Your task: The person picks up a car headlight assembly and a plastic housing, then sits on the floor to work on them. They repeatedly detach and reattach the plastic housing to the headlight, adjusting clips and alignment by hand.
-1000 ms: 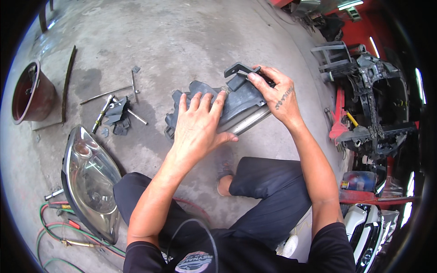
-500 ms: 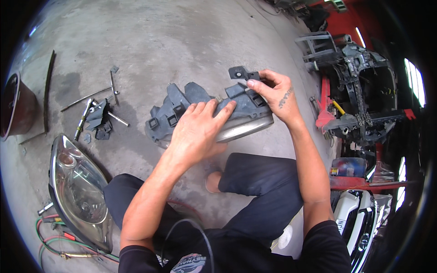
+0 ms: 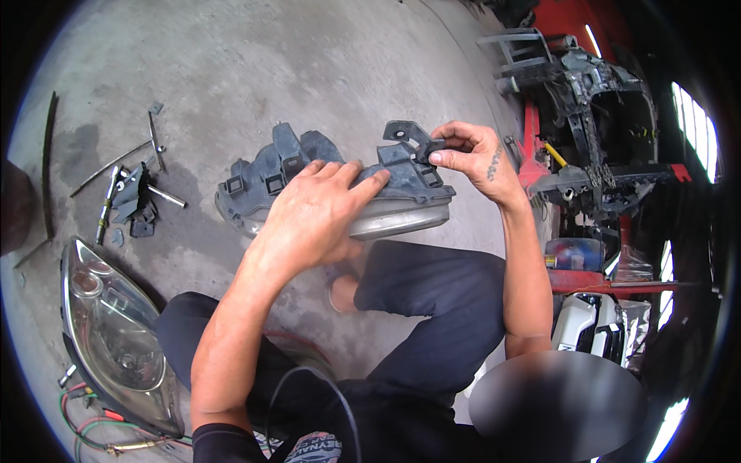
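Note:
A car headlight (image 3: 397, 220) is held up in front of me, its dark plastic back uppermost and its clear lens edge toward me. My left hand (image 3: 309, 201) lies over the housing with fingers on its top and grips it; the thumb is mostly hidden. Between the thumb and fingers of my right hand (image 3: 469, 154) is a small black plastic bracket (image 3: 401, 131) with a hole in its tab. The bracket sits at the housing's right end, tilted and seemingly touching it; whether it is seated I cannot tell.
Another headlight (image 3: 120, 339) lies on the floor at left, near red and green hoses (image 3: 81, 420). Beyond it are a ratchet (image 3: 108, 204), a T-handle wrench (image 3: 154, 139) and broken black plastic pieces (image 3: 135, 193). A stripped vehicle front (image 3: 594, 131) stands at right, above a white bumper part (image 3: 579, 324).
My right hand has lowered and tilted the bracket against the right end of the headlight. My left hand keeps its grip on the housing. The whole view has shifted slightly.

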Tool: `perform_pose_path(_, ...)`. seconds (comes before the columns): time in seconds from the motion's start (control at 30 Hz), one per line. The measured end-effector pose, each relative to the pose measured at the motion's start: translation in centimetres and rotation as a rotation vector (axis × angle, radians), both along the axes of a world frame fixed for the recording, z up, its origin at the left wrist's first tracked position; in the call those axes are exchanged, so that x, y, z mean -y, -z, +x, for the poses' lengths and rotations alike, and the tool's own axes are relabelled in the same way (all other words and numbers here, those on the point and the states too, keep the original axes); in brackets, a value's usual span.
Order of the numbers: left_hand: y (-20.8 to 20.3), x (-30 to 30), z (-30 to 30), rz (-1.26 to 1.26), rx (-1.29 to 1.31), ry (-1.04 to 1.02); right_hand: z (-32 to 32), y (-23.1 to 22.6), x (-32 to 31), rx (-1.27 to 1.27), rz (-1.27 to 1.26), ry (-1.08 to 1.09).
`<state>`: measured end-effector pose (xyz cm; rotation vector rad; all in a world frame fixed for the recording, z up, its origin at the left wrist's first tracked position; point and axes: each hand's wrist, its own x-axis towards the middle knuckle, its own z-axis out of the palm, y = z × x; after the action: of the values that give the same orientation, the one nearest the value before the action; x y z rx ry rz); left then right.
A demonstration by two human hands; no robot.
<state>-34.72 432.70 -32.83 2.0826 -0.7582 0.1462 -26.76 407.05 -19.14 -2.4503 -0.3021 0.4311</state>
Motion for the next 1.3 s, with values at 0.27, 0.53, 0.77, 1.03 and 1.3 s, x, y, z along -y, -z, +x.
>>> perform_pose_path(0.27, 0.2, 0.7, 0.2, 0.032, -0.006, 0.047, -0.2, 0.1, 1.3, -0.043, -0.035, -0.010)
perform_pose_path(0.53, 0.2, 0.3, 0.7, 0.005, 0.010, 0.046, 0.0, 1.2, 2.6, -0.034, 0.105, 0.117)
perform_pose_path(0.77, 0.5, 0.3, 0.5, -0.016, 0.008, 0.058, -0.3, 0.6, 2.0, -0.086, 0.160, 0.161)
perform_pose_path(1.03, 0.5, 0.1, 0.7, -0.006, 0.015, 0.037, -0.4, 0.5, 1.2, -0.005, 0.048, 0.095)
perform_pose_path(1.3, 0.5, 0.0, 0.7, -0.011, 0.003, 0.052, -0.8, 0.4, -0.2, 0.007, -0.080, 0.033)
